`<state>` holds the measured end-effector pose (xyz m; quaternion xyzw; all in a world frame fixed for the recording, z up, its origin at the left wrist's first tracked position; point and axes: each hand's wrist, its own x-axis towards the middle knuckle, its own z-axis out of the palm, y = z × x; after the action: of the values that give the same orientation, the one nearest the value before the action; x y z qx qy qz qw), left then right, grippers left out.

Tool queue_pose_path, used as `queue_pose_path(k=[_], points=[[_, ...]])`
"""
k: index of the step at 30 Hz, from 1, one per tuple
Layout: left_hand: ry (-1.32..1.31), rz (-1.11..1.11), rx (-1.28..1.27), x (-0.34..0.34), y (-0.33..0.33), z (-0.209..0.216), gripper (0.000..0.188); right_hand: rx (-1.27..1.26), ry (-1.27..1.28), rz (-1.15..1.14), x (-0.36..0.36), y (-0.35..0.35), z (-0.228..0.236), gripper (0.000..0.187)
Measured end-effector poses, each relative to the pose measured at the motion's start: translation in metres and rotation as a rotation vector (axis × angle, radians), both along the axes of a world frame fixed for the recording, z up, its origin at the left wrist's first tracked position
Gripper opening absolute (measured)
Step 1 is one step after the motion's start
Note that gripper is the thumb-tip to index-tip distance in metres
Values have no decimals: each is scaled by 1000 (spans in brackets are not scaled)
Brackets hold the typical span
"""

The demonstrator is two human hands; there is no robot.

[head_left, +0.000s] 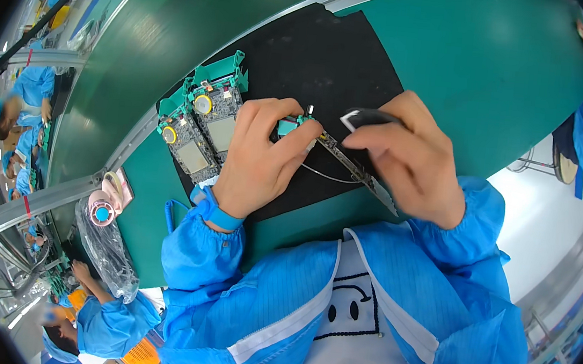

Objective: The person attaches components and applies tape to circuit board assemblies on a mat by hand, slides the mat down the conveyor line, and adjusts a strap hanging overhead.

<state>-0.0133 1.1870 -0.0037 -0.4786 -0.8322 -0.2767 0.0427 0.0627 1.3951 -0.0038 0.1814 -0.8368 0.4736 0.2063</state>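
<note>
My left hand (258, 152), with a blue wrist strap (223, 217) at its wrist, pinches the end of a circuit board (344, 162) that is turned nearly edge-on. A bit of green plastic shows between its fingers. From the board's near side a thin pale cable (327, 176) curves out. My right hand (423, 163) is closed on a black curved object (371, 119) with a pale tip, held just above the board; its kind is not clear. Left of my left hand, two more circuit boards (194, 156) with green plastic ends lie side by side.
A black mat (304, 46) lies on the green tabletop (472, 55). At the left edge are a small pink fan (101, 211) and a clear plastic bag (110, 259). A metal rail (138, 136) borders the dark green belt (137, 34). Co-workers in blue sit at left and right.
</note>
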Motion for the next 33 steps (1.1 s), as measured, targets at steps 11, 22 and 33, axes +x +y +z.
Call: queue_pose_path(k=[11, 22, 33], points=[[-442, -101, 179, 1, -11, 11, 59, 341, 145, 33, 8, -39, 9, 16], [-233, 51, 72, 9, -2, 2, 36, -259, -388, -188, -22, -30, -14, 14], [-111, 131, 245, 10, -5, -32, 37, -115, -209, -111, -6, -28, -21, 14]])
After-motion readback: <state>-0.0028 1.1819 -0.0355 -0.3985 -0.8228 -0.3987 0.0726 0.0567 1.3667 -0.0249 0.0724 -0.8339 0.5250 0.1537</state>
